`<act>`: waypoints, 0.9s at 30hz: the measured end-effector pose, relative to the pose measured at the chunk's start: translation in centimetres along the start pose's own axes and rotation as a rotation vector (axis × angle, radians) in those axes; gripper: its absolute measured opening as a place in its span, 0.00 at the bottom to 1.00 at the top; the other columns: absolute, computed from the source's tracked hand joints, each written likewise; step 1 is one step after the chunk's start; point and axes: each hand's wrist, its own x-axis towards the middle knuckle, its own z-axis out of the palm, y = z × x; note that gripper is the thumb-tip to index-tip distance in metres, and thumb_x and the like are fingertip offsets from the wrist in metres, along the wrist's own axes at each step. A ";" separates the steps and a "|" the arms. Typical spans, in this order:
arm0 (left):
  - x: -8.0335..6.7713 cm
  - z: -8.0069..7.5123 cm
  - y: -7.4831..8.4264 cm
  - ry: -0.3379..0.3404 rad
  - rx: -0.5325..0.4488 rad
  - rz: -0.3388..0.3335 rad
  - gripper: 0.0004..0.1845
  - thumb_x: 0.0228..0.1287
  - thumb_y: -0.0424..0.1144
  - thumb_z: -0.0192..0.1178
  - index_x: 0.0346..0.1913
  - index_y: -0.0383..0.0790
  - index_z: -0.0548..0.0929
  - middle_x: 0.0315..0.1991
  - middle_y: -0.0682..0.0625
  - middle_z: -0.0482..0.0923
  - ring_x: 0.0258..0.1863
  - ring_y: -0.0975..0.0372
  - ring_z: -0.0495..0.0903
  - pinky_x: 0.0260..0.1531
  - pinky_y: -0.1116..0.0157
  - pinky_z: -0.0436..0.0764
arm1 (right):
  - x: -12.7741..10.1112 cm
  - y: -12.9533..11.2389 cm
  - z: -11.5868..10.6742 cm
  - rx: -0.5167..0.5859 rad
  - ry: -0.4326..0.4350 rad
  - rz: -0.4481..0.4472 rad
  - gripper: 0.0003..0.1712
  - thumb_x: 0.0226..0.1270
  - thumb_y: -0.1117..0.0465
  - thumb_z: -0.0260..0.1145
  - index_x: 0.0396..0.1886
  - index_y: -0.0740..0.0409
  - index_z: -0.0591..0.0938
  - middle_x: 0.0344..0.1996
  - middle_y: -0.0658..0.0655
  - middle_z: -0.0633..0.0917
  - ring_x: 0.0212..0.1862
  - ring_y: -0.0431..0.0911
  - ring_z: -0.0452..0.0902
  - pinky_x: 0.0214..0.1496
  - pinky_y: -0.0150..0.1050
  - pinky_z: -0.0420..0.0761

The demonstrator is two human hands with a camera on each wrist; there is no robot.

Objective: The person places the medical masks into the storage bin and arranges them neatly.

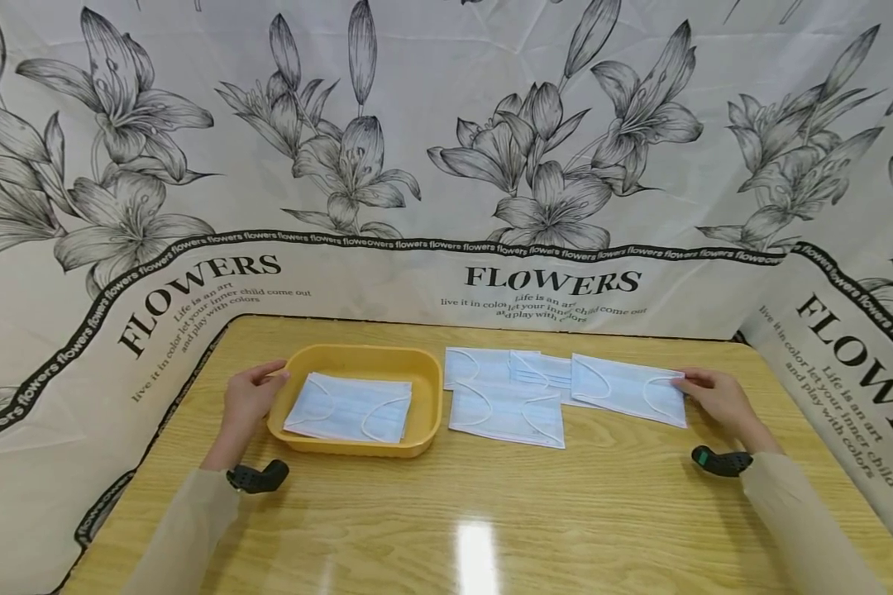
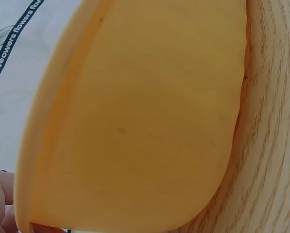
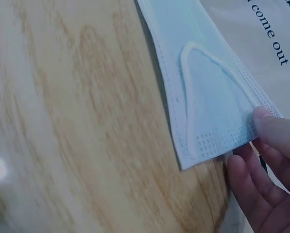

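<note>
A yellow plastic basin [image 1: 430, 413] stands on the table with light blue face masks [image 1: 350, 406] lying flat in it. My left hand [image 1: 249, 401] grips the basin's left rim; in the left wrist view the basin wall [image 2: 135, 121] fills most of the picture and hides most of that hand. At the right, my right hand [image 1: 718, 401] pinches the right end of a face mask [image 1: 628, 388], thumb on top and fingers beneath, as the right wrist view shows on the mask's corner [image 3: 222, 102]. That mask's left end overlaps other masks.
Several more face masks [image 1: 506, 413] lie overlapping between the basin and the right hand. The wooden table [image 1: 387, 521] ends at a flower-printed cloth [image 1: 387, 281] behind and at both sides. A dark wrist strap mount [image 1: 722, 461] sits by each sleeve.
</note>
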 end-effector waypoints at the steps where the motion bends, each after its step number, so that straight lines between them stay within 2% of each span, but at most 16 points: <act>1: 0.0 0.0 0.0 0.000 -0.002 -0.001 0.22 0.68 0.44 0.58 0.60 0.37 0.79 0.47 0.37 0.81 0.29 0.70 0.76 0.24 0.74 0.76 | -0.2 0.0 -0.1 0.013 0.000 -0.005 0.33 0.73 0.48 0.54 0.60 0.75 0.73 0.55 0.77 0.76 0.40 0.36 0.77 0.40 0.36 0.79; 3: 0.0 0.0 0.1 0.000 0.001 -0.004 0.22 0.68 0.44 0.58 0.60 0.37 0.79 0.48 0.36 0.80 0.30 0.69 0.76 0.24 0.73 0.76 | -0.6 -0.2 -0.2 0.047 -0.006 -0.013 0.31 0.74 0.51 0.55 0.59 0.77 0.72 0.54 0.77 0.77 0.35 0.26 0.74 0.34 0.30 0.81; 5: -0.1 0.0 0.1 0.003 0.009 -0.005 0.22 0.68 0.44 0.58 0.60 0.37 0.79 0.48 0.37 0.80 0.31 0.67 0.76 0.24 0.73 0.75 | -1.0 -0.5 -0.3 0.079 -0.008 -0.010 0.31 0.74 0.53 0.55 0.59 0.79 0.72 0.53 0.78 0.77 0.31 0.23 0.73 0.32 0.29 0.81; 10: -0.2 0.0 0.2 0.007 0.026 -0.002 0.22 0.68 0.44 0.57 0.61 0.38 0.78 0.50 0.36 0.79 0.34 0.65 0.76 0.25 0.74 0.75 | -1.9 -1.0 -0.6 0.084 0.015 0.011 0.31 0.73 0.52 0.56 0.58 0.78 0.73 0.48 0.75 0.81 0.29 0.28 0.77 0.31 0.31 0.81; 12: -0.2 0.0 0.1 0.007 0.028 -0.004 0.22 0.69 0.45 0.57 0.61 0.38 0.78 0.50 0.36 0.79 0.34 0.65 0.76 0.25 0.74 0.75 | -2.3 -1.2 -0.8 0.100 0.019 0.012 0.30 0.73 0.52 0.57 0.58 0.77 0.73 0.44 0.70 0.84 0.28 0.29 0.78 0.31 0.32 0.81; 14: -0.1 0.1 0.1 0.005 0.027 -0.014 0.22 0.68 0.45 0.57 0.61 0.39 0.79 0.50 0.37 0.79 0.32 0.66 0.75 0.24 0.73 0.74 | -2.7 -1.3 -1.1 0.117 0.026 0.014 0.30 0.72 0.53 0.58 0.58 0.77 0.74 0.39 0.60 0.87 0.28 0.30 0.79 0.31 0.32 0.82; 18: -0.1 0.1 0.0 0.000 0.025 -0.022 0.22 0.68 0.45 0.57 0.61 0.39 0.79 0.48 0.38 0.80 0.30 0.66 0.75 0.22 0.71 0.73 | -3.5 -1.4 -1.5 0.164 0.047 0.031 0.32 0.71 0.51 0.59 0.59 0.77 0.73 0.31 0.38 0.83 0.27 0.30 0.80 0.31 0.33 0.83; 22: -0.2 0.1 0.1 -0.007 0.031 -0.019 0.22 0.68 0.45 0.57 0.61 0.39 0.78 0.48 0.38 0.80 0.31 0.67 0.75 0.24 0.72 0.75 | -3.9 -0.6 -1.8 0.193 0.076 0.036 0.36 0.68 0.45 0.61 0.58 0.75 0.75 0.31 0.35 0.81 0.28 0.31 0.80 0.30 0.34 0.82; 24: -0.2 0.1 0.1 -0.009 0.029 -0.017 0.22 0.68 0.45 0.57 0.61 0.39 0.78 0.48 0.38 0.80 0.31 0.67 0.75 0.24 0.72 0.75 | -3.9 0.3 -1.7 0.211 0.095 0.047 0.38 0.64 0.40 0.63 0.56 0.70 0.78 0.31 0.33 0.81 0.28 0.30 0.81 0.28 0.33 0.82; 26: -0.2 0.0 0.1 -0.014 0.028 -0.014 0.22 0.68 0.45 0.57 0.61 0.38 0.78 0.48 0.38 0.79 0.30 0.68 0.74 0.23 0.72 0.75 | -3.9 1.0 -1.8 0.234 0.111 0.055 0.36 0.60 0.35 0.63 0.53 0.60 0.82 0.30 0.28 0.80 0.29 0.30 0.81 0.27 0.33 0.81; 27: -0.2 0.0 0.1 -0.018 0.027 -0.015 0.22 0.68 0.46 0.57 0.61 0.38 0.78 0.48 0.38 0.79 0.30 0.68 0.74 0.23 0.72 0.75 | -4.1 1.2 -1.9 0.244 0.117 0.053 0.36 0.59 0.34 0.64 0.52 0.59 0.83 0.30 0.25 0.78 0.29 0.30 0.81 0.27 0.33 0.81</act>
